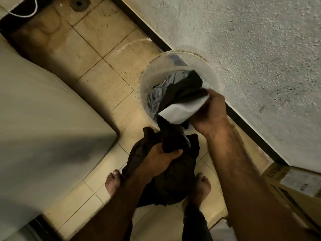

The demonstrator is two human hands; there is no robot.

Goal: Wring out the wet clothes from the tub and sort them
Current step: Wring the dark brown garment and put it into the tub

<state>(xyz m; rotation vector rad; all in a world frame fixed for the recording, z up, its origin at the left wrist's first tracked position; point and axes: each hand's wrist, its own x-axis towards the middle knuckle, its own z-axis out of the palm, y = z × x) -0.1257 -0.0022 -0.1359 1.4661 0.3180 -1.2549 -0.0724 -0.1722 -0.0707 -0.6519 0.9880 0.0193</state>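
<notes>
A translucent white bucket (206, 66) stands on the tiled floor against the wall, with grey-blue cloth (158, 96) bunched inside. A dark garment with a white panel (184, 108) stretches from the bucket's mouth down toward me. My right hand (210, 112) grips its white part at the bucket's near rim. My left hand (161, 159) holds the lower dark bulk (166, 185), which hangs in front of my legs above my bare feet.
A large white appliance (43, 119) fills the left side. A rough plastered wall (251, 49) runs along the right with a dark skirting. A cardboard box (295, 186) sits at the lower right. A floor drain (79, 3) lies at the top left.
</notes>
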